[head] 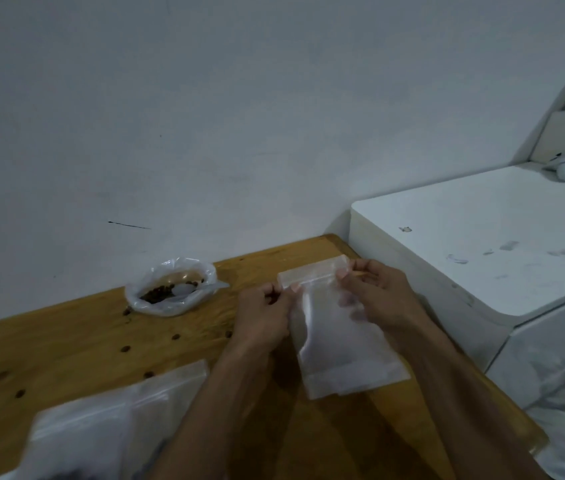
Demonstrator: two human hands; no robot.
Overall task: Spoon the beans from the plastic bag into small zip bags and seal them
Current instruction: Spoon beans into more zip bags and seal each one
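Pinched at its top corners by the left hand point(267, 315) and right hand point(376, 294), an empty zip bag point(338, 341) hangs over the table's point(76, 344) right side. Opening its mouth appears underway; spooning from the bean bag point(173, 287), far left, likely follows.

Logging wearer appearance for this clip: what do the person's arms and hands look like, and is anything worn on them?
Both forearms enter from the bottom edge, bare as far as the frame shows: no sleeves in view. The left hand and right hand are ungloved, with no watch, ring or bracelet that I can see. The picture is dim and soft, so small marks cannot be ruled out.
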